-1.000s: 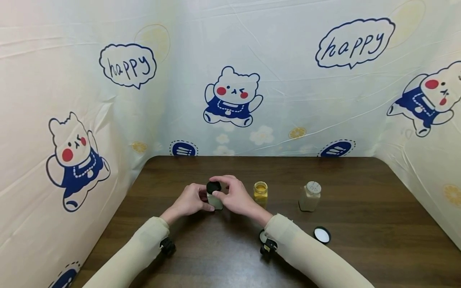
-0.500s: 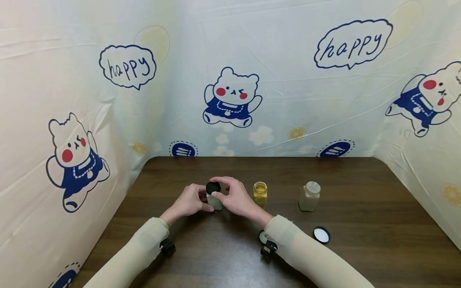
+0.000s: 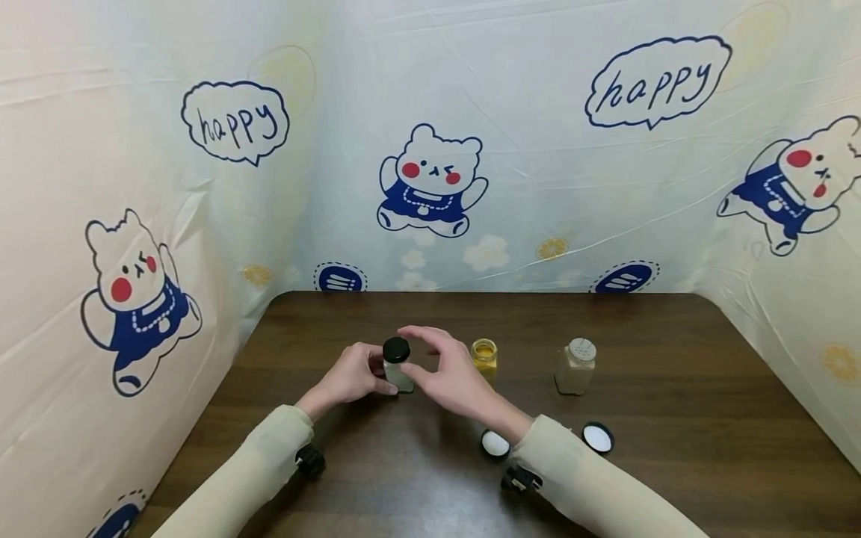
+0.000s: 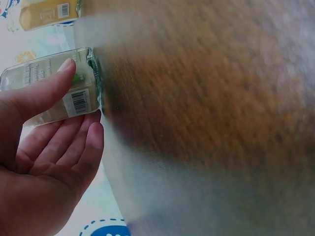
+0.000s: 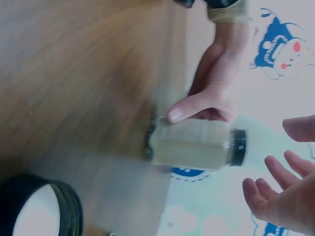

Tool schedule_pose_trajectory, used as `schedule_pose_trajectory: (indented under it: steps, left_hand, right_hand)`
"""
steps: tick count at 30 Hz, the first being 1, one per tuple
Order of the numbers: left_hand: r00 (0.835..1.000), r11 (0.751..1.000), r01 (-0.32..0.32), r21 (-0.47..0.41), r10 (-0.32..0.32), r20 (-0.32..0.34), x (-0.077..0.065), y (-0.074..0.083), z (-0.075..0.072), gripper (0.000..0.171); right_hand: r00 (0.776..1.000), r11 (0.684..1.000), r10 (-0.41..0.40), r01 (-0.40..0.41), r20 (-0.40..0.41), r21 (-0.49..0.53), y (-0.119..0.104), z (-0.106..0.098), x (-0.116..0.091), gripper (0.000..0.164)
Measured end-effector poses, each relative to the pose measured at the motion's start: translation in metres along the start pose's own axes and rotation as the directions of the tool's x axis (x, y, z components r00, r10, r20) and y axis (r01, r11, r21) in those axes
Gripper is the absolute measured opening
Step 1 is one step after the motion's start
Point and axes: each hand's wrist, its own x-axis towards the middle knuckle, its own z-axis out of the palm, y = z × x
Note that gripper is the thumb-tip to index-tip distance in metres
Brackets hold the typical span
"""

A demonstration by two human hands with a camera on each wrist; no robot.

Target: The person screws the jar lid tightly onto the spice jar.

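Observation:
A square glass spice jar (image 3: 399, 376) with a black screw lid (image 3: 396, 350) stands upright on the table, left of centre. My left hand (image 3: 353, 375) holds the jar low on its side; in the left wrist view the thumb lies along its printed face, near a barcode. To the right of the lid, my right hand (image 3: 449, 372) is spread, thumb and fingers apart, with nothing between them. The right wrist view shows that hand's fingers (image 5: 281, 196) clear of the black lid. The pale contents fill much of the jar.
An uncapped jar of yellow powder (image 3: 484, 362) stands behind the right wrist. Farther right is a jar with a perforated shaker top (image 3: 576, 366). Two black lids, one by the right sleeve (image 3: 495, 444) and another beyond it (image 3: 597, 438), lie white side up on the brown table (image 3: 377, 478).
My right hand has let go of the black lid and drawn back to the right, its fingers spreading. The left hand keeps its hold on the jar.

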Motion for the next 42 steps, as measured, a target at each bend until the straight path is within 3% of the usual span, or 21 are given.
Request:
schedule_pose_trajectory:
  steps: [8,19,27,31,35,42]
  left_hand:
    - [1.0,1.0,-0.007,0.0,0.007,-0.003,-0.001,0.002,-0.001,0.043]
    - [1.0,1.0,-0.012,-0.008,0.012,0.007,-0.003,0.002,0.0,0.044]
    - [1.0,0.999,-0.014,-0.037,0.015,0.017,-0.011,0.008,-0.007,0.069]
    - [0.999,1.0,0.025,0.017,-0.025,-0.022,-0.019,0.017,-0.019,0.081]
    - [0.995,0.997,0.047,0.067,-0.041,-0.09,-0.03,0.033,-0.031,0.08]
    - [0.969,0.992,-0.026,0.121,0.055,-0.24,-0.049,0.076,-0.036,0.055]
  right_hand:
    - [1.0,1.0,0.0,0.0,-0.005,0.03,-0.019,-0.015,-0.025,0.042]
    - [1.0,1.0,0.019,-0.018,0.025,-0.025,-0.02,-0.036,-0.063,0.036]
    - [1.0,0.998,0.0,0.001,0.008,-0.056,-0.014,-0.048,-0.082,0.03]
    - [1.0,0.998,0.027,-0.026,0.011,-0.063,-0.011,-0.053,-0.088,0.032]
    - [0.999,0.997,0.039,-0.038,0.013,-0.069,-0.009,-0.057,-0.092,0.034]
    - [0.999,0.999,0.03,-0.03,0.011,-0.045,-0.007,-0.062,-0.096,0.033]
